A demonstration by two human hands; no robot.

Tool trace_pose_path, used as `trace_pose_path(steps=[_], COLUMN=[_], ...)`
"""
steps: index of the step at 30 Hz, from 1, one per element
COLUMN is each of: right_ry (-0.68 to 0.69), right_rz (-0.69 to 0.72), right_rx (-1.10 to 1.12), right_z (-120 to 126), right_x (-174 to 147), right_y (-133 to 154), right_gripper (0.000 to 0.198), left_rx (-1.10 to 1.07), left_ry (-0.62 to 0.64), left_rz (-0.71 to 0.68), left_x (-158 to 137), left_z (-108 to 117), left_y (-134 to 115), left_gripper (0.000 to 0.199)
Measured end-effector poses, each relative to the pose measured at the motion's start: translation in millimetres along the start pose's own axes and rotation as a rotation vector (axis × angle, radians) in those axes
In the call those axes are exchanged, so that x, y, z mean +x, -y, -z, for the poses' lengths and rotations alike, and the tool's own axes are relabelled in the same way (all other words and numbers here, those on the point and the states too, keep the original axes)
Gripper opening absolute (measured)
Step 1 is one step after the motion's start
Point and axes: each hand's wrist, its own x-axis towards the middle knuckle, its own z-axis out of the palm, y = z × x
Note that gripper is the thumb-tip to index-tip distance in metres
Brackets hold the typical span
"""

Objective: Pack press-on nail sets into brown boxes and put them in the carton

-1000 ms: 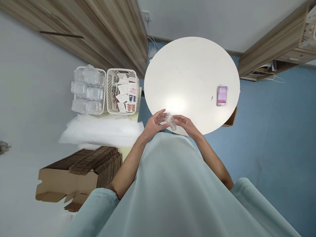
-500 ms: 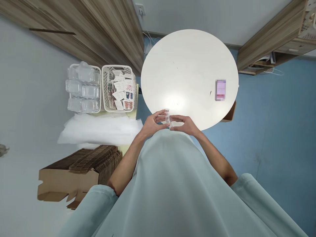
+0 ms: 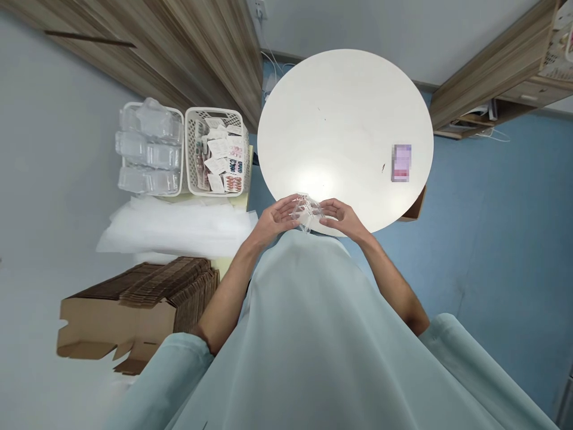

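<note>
In the head view, the clear plastic piece (image 3: 308,214) is held up at the near edge of the white table (image 3: 344,107), with the left hand's (image 3: 272,221) fingers and thumb closed on the side toward the table's left and the right hand's (image 3: 344,217) thumb and fingertips gripping the side toward its right. It looks light, thin and springy, probably slick and easily creased, so a gentle fingertip hold on opposite rims should suit it best.
</note>
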Motion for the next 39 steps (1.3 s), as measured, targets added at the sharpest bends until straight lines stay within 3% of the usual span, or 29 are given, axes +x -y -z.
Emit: trace_pose_path(steps=[10,21,28,34,39], right_ry=[-0.188,-0.176,-0.086,-0.020,-0.121], right_rz=[0.061,0.102,0.154,0.150,0.140], right_rx=[-0.055,-0.089,-0.134,-0.188,-0.352], right_z=[-12,-14,-23,-35,-24], right_x=[24,42,50,63,86], right_y=[-2,4,2,-2,-23], right_gripper=[0.054,0.058,0.054,0.054,0.055], left_rx=[0.013,-0.025,-0.141,-0.170,-0.204], left_ry=[0.071,0.121,-0.049,-0.156,-0.302], left_rz=[-0.011,0.018,0.079,0.046,0.046], left_x=[-13,-20,-18,-17,-24], left_z=[11,16,12,18,36], left_y=[2,4,12,16,23], left_gripper=[0.099,0.102,0.088,0.076,0.067])
